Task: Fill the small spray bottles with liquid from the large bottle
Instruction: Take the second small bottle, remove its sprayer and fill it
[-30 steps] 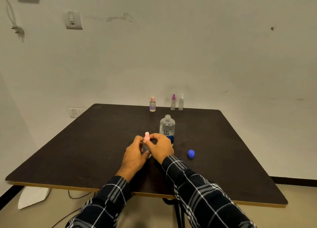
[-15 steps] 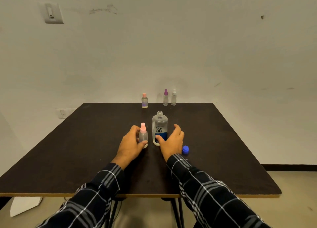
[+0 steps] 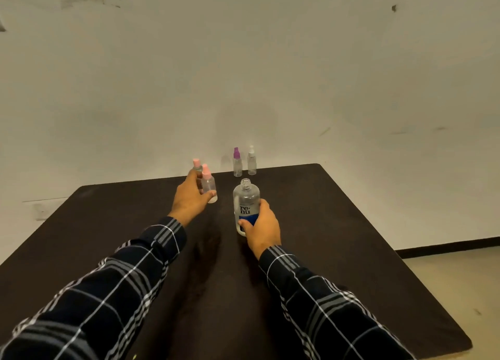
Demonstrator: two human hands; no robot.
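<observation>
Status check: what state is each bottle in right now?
Large bottle: uncapped, upright, held by right hand.
Near pink-capped bottle: capped, gripped by left hand.
Far pink-capped bottle: capped, standing, partly hidden.
Purple-capped bottle: capped, standing free.
White-capped bottle: capped, standing free.

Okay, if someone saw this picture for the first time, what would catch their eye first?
Two plaid-sleeved arms reach over the dark table. The right hand grips the uncapped large bottle at mid-table, while the left hand holds a pink-capped spray bottle just left of it. A purple-capped bottle stands near the far edge.
</observation>
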